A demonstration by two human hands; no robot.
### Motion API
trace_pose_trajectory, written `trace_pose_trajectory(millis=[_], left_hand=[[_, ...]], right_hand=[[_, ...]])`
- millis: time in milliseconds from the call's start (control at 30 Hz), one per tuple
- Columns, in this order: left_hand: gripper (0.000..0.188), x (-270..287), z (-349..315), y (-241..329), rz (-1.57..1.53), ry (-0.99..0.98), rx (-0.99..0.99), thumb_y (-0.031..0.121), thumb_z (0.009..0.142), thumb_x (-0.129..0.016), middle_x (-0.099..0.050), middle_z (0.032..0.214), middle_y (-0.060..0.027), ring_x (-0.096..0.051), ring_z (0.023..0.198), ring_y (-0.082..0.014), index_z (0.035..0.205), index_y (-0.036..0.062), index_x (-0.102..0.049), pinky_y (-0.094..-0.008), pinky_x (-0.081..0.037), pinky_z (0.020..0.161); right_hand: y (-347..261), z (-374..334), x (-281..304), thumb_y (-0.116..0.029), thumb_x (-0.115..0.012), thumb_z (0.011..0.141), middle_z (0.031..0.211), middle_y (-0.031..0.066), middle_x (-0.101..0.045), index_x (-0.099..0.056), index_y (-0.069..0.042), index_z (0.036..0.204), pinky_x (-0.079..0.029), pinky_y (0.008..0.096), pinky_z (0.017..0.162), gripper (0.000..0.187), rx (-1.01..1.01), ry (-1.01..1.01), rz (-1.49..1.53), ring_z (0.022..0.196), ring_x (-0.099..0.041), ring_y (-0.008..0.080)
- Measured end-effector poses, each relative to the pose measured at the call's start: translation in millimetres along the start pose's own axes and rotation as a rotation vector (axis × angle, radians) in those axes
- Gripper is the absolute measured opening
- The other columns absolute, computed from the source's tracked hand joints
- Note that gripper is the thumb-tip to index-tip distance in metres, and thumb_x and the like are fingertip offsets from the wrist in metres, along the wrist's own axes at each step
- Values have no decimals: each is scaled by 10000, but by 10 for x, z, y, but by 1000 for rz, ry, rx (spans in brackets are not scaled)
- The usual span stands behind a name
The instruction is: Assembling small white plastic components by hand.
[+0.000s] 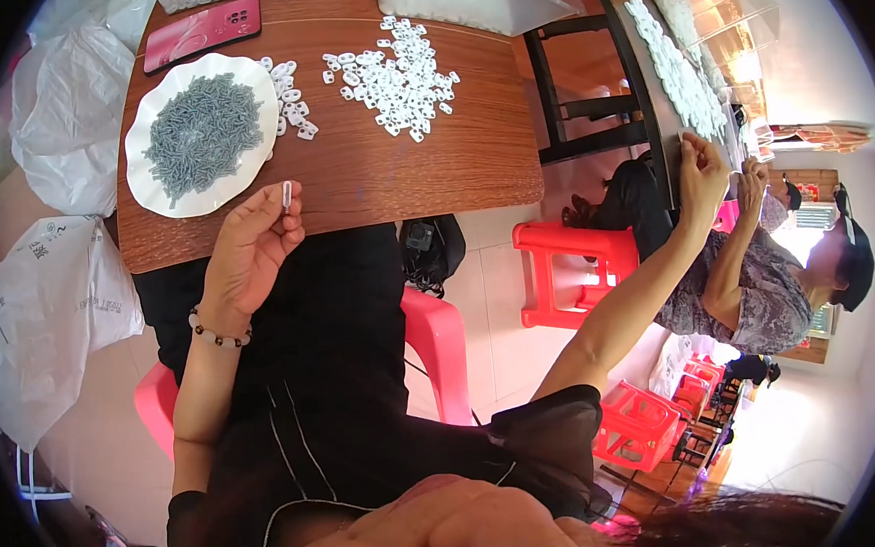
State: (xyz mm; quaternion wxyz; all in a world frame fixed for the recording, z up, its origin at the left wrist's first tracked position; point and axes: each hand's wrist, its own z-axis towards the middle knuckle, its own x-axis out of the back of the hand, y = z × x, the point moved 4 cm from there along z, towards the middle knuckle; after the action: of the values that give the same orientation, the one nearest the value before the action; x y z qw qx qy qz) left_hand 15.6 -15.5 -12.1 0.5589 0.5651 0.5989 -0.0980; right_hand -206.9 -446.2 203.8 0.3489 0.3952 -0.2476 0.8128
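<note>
1. We had the piece (287,195) in the left hand (255,231), pinched between thumb and fingertips, the other fingers curled in, near the front edge of the table (481,171).
2. A light pinch seemed best: firm enough to stop the piece turning, without covering its ends (a thing so slim looked quick to slip).
3. We had the right hand (704,173) stretched out to the side table (660,155), its fingers drawn together near the white row (681,78); we could not tell whether they had hold of anything.
4. That reach called for care, we judged: fingertips kept narrow, so as not to knock the row or meet the co-worker's hand (751,190) just beyond.
5. We had grey rods (204,137) heaped on the plate (138,156), near the table's left edge; lifting from the top of the heap would have kept them from spilling.
6. Loose white parts lay in two groups, a small one (292,107) beside the plate and a larger one (404,83) to its right. Keeping both apart from the rods would have made each easier to pick up.
</note>
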Motion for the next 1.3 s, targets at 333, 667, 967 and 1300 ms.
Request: trace_pose_trajectory(millis=[333,667,967,1300], left_hand=[[200,-60,53,-50,30,-18,-24,170,914,-584,-579,883,-8,-510,738,-55,1032,9,-591,-201,-455,710],[224,40,-27,39,99,6,-186,184,919,-584,-633,901,-27,-542,739,-52,1051,5,-612,-189,-456,685],[227,128,26,-6,82,51,-170,174,908,-602,-638,910,-16,-566,762,-53,1065,10,-610,-191,-462,688],[209,-13,111,1,236,102,-227,163,896,-620,-644,858,-14,-561,705,-46,1021,-4,-619,-181,-464,628]], right_hand=[[-1453,-781,324,-92,-596,889,958,84,-671,-664,12,1014,-469,266,729,177,185,189,621,836,-595,125],[-3086,-2006,-699,-62,-769,670,880,75,-614,-617,-66,969,-464,357,697,336,771,-525,1071,838,-554,278],[-3115,-2087,-856,33,-703,701,806,72,-623,-643,-44,848,-464,338,641,176,760,-318,1041,769,-555,270],[-2968,-2065,-1009,31,-674,740,786,76,-614,-631,-39,807,-441,330,642,105,644,-389,1069,731,-531,253]])
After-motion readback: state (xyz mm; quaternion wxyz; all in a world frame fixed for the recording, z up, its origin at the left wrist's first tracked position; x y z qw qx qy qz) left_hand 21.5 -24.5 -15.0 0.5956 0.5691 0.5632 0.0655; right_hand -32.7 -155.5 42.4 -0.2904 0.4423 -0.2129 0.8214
